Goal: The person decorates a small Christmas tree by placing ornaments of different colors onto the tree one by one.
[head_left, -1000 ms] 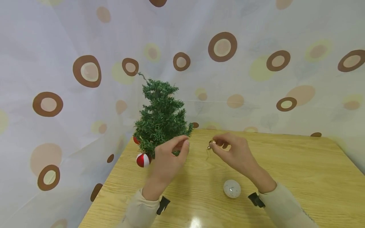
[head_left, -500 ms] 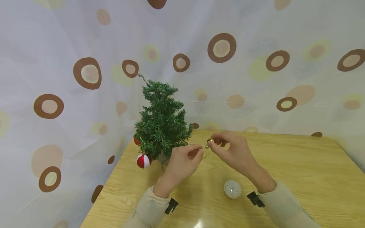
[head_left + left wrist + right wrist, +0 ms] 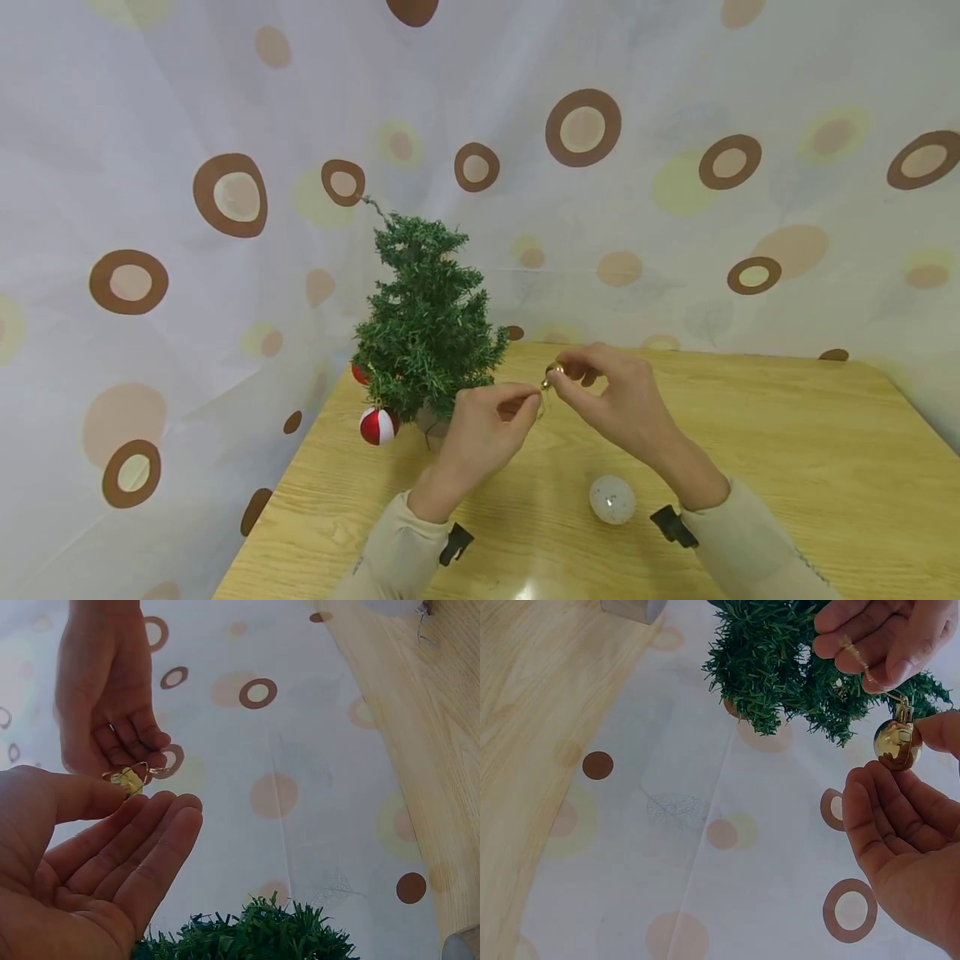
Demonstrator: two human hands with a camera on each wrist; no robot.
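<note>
Head view: right hand (image 3: pixel 617 402) pinches gold bauble (image 3: pixel 555 369), left hand (image 3: pixel 482 429) pinches its string (image 3: pixel 861 660) just left of it, nearer the tree (image 3: pixel 427 325) further left.

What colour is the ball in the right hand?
The ball is shiny gold, clearest in the right wrist view.

The tree (image 3: pixel 431 321) stands on the desk (image 3: pixel 765 442) before the backdrop (image 3: pixel 660 233), a bauble (image 3: pixel 378 426) low on its left. Right of it, an ornament (image 3: pixel 898 745) is in the right hand (image 3: pixel 618 396); nearer lies a ball (image 3: pixel 612 500).
</note>
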